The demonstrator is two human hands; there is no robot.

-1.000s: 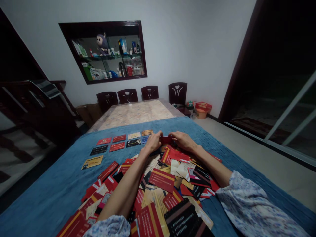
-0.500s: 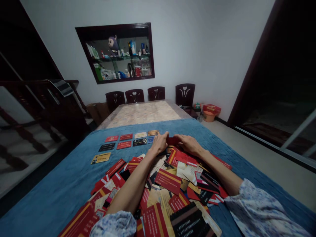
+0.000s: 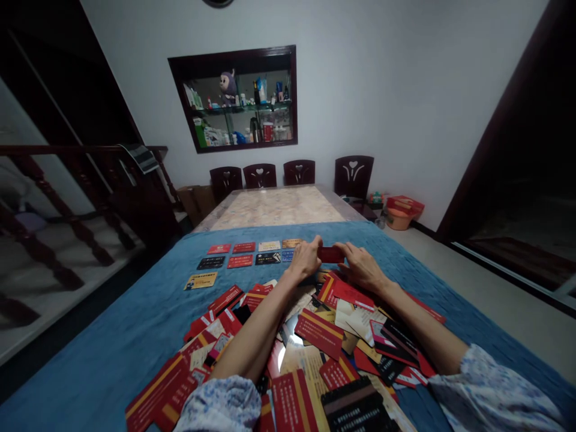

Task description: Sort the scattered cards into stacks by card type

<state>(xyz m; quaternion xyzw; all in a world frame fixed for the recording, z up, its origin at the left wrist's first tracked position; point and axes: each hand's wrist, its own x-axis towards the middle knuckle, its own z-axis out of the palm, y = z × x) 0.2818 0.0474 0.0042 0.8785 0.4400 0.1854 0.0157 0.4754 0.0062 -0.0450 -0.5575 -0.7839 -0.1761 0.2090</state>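
Observation:
Between my two hands a dark red card [image 3: 331,255] is held by its short ends, just beyond the far edge of a heap of cards. My left hand [image 3: 306,258] pinches its left end, and my right hand [image 3: 361,264] grips the right end. Below my forearms spreads the loose heap of red, black, gold and cream cards [image 3: 319,333], many overlapping. Left of my left hand, cards lie flat in rows: red ones [image 3: 240,261], black ones [image 3: 211,263], a white one [image 3: 269,246] and a gold one [image 3: 200,281]. My left hand partly covers a blue card [image 3: 288,256].
A blue cloth [image 3: 148,312] covers the near part of the table, with the bare patterned tabletop [image 3: 279,206] beyond. Dark chairs [image 3: 260,176] stand at the far end. A wooden railing [image 3: 67,204] runs on the left; an orange bucket [image 3: 399,219] sits on the floor at right.
My view has turned slightly left, so everything appears farther right. The red card remains between both hands, and its face now shows more. The laid-out rows look the same.

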